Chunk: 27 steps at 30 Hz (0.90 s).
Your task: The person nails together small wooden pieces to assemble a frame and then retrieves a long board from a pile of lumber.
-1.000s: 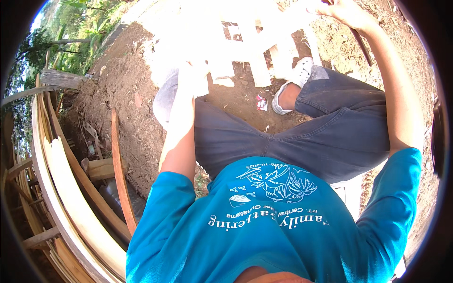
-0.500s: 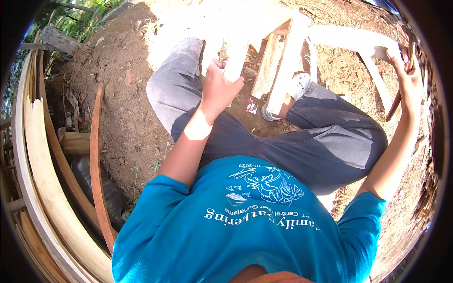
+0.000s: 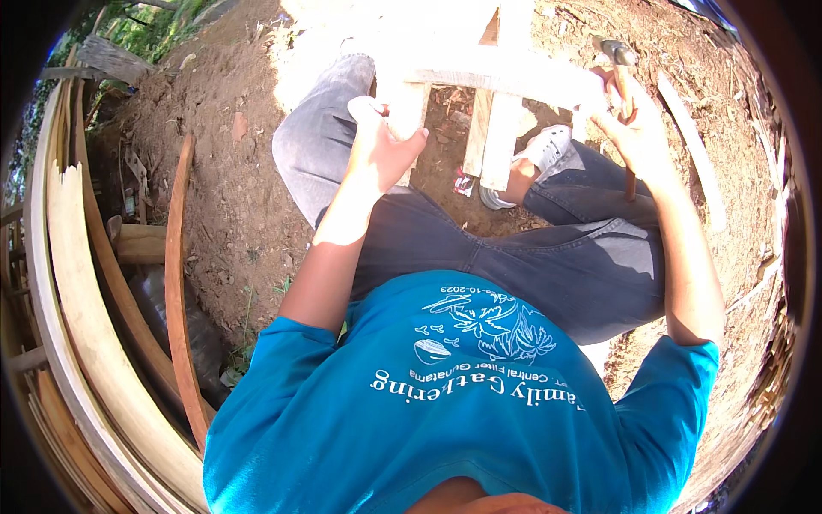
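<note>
My left hand is closed around a pale wooden post at the left of a wooden frame. Strong sunlight washes out much of this wood. In my right hand is a hammer, its metal head pointing away from me and its handle running down along the palm. The fingers of that hand also touch the right end of a pale plank. The plank lies crosswise over the frame, above two upright wooden pieces. How its left end meets the post is lost in glare.
Long curved boards and a reddish strip stand at my left. A pale strip of wood lies on the dirt at right. Between my legs is a small red and white wrapper, near my shoe.
My right hand has come left and inward with the hammer and plank. The plank now lies across the frame instead of reaching out to the right. My left hand has shifted slightly left.
</note>
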### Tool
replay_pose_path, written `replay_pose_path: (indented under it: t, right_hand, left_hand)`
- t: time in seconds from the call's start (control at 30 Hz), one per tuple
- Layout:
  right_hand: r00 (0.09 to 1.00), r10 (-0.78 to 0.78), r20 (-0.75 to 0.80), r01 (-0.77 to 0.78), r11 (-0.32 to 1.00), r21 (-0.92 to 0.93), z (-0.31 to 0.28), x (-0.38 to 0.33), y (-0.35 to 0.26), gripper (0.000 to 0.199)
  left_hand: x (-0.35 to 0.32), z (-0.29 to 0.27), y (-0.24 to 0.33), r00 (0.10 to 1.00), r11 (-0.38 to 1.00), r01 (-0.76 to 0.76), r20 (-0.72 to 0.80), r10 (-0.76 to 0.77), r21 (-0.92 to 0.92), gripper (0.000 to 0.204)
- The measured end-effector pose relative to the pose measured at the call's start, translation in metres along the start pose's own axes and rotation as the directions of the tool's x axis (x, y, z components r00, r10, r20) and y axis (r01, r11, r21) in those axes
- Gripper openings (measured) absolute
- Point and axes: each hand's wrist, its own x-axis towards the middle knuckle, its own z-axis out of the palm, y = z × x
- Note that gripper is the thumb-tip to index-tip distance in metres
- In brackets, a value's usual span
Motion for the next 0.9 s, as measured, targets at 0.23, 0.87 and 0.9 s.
replay_pose_path:
  t: [0.23,0.87,0.9]
  right_hand:
    - [0.995,0.026,0.097,-0.020,0.998,-0.057,0.006,0.012,0.009,0.061]
    - [0.986,-0.109,0.127,0.126,0.982,-0.140,0.006,0.018,0.018,0.049]
    - [0.976,-0.211,0.048,0.216,0.962,-0.164,0.011,0.015,0.018,0.044]
  left_hand:
    - [0.013,-0.002,-0.016,0.996,0.997,0.055,0.068,-0.052,-0.044,0.071]
    - [0.086,-0.044,0.026,0.761,0.632,-0.640,0.252,0.597,0.436,0.051]
    - [0.086,-0.042,0.025,0.756,0.632,-0.647,0.248,0.606,0.427,0.052]
